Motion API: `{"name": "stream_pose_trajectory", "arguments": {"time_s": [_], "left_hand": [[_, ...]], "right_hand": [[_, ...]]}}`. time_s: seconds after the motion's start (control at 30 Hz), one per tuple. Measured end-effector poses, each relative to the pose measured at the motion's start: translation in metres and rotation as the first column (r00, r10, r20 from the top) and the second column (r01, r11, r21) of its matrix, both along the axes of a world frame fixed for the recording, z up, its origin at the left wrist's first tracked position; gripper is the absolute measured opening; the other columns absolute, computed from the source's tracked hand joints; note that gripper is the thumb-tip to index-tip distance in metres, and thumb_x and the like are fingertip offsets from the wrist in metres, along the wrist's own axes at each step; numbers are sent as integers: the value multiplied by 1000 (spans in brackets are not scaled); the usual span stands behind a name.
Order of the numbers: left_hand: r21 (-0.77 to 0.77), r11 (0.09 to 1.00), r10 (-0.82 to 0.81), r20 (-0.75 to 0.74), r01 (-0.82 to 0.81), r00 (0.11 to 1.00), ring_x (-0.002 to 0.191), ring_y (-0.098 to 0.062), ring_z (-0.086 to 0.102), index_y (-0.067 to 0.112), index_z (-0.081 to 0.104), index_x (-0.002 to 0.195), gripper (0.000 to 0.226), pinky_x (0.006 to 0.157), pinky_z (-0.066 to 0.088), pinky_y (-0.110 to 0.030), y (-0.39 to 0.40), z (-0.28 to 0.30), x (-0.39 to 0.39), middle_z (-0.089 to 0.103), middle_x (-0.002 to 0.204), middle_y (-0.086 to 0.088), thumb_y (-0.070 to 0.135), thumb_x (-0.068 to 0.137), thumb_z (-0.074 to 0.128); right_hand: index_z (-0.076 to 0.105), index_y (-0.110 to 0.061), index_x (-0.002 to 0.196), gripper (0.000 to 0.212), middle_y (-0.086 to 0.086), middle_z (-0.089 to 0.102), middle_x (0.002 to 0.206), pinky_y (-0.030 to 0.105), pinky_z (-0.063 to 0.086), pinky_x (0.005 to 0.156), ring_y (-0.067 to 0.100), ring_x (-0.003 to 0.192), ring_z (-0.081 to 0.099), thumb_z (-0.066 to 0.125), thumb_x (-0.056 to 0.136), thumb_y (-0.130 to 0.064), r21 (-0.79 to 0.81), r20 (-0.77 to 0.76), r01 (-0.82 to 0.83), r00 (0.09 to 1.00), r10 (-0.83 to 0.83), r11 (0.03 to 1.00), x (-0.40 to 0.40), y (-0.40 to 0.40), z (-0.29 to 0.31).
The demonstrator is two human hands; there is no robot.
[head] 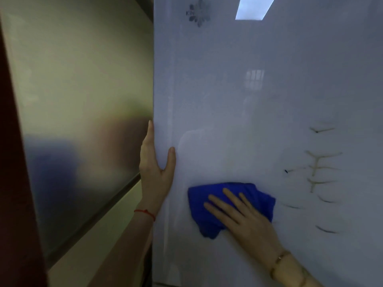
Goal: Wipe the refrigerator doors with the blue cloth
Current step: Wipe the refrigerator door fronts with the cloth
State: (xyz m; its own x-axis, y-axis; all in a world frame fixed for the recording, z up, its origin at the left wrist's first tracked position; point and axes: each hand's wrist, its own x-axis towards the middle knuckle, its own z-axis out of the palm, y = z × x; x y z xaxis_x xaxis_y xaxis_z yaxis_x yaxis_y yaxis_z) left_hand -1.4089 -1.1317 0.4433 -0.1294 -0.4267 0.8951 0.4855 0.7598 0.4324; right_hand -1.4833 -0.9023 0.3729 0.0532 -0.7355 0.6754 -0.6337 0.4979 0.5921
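Observation:
The glossy white refrigerator door (259, 110) fills the right two thirds of the view, with a faint logo at its top left and a printed plant pattern at the right. A crumpled blue cloth (209, 206) lies flat against the door at lower centre. My right hand (242, 218) presses on the cloth with the fingers spread over it. My left hand (155, 162) clasps the door's left edge, thumb on the front face and fingers around the side.
A steel-grey side panel (83, 110) stands left of the door edge, with a beige surface (99, 245) below it. A dark red-brown upright (14, 183) runs down the far left. The door reflects a ceiling light and a window.

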Motion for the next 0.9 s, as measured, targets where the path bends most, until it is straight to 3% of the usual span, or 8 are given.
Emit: {"name": "stream_pose_trajectory", "arguments": {"time_s": [0.1,0.2,0.27,0.47,0.53,0.7,0.77,0.9], "left_hand": [[16,1000,0,8,0,1000,139,3,35,17,19,155,70,116,32,-20,0,0,-1,28,148,28,25,96,56],[22,1000,-12,-9,12,1000,139,1,36,16,20,155,70,116,33,-21,-1,-1,-1,30,149,25,22,95,57],[21,1000,-5,-4,5,1000,138,4,35,16,21,155,70,115,32,-19,0,-1,-3,30,147,28,22,95,58],[-7,1000,1,9,-1,1000,136,9,34,16,19,155,70,111,30,-9,-1,-1,-2,27,146,30,26,96,55],[9,1000,-7,17,6,1000,134,12,34,17,19,155,70,110,30,-7,0,0,-1,27,144,32,27,96,56],[21,1000,-15,-15,15,1000,136,7,36,13,22,154,70,112,31,-12,1,-1,-1,31,145,29,24,94,57],[22,1000,-19,-3,19,1000,134,10,36,13,22,154,70,111,31,-9,0,-1,-2,30,144,32,24,95,57],[17,1000,-8,30,7,1000,129,18,33,17,19,155,72,106,28,-1,-2,-2,-3,27,138,42,29,95,56]], "right_hand": [[30,-26,148,48,-5,27,156,38,0,124,22,150,4,33,100,-22,-142,19,8,1000,-5,990,-6,10,46],[36,-22,146,49,-1,28,155,40,-2,124,24,149,7,46,98,-21,-503,103,-9,992,71,864,-1,-3,134],[36,-20,146,47,0,27,156,41,-3,124,24,148,6,44,100,-24,-592,119,-5,988,94,806,5,-22,155],[28,-25,148,46,-6,24,156,35,3,125,23,149,12,28,102,-21,-75,-15,-26,1000,25,997,2,-9,57],[30,-24,147,45,-5,28,154,37,3,124,26,147,17,30,102,-21,-107,-26,-32,999,30,994,-5,6,87],[37,-22,145,46,2,31,156,46,2,122,32,148,14,41,100,-21,-571,74,-31,993,89,820,0,-25,224],[37,-20,145,46,5,32,155,44,0,122,33,147,16,43,99,-22,-529,32,-45,997,74,847,5,-48,228],[33,-21,147,48,1,28,156,35,1,124,25,149,14,40,100,-18,-137,-3,-94,996,95,986,7,-43,127]]}}
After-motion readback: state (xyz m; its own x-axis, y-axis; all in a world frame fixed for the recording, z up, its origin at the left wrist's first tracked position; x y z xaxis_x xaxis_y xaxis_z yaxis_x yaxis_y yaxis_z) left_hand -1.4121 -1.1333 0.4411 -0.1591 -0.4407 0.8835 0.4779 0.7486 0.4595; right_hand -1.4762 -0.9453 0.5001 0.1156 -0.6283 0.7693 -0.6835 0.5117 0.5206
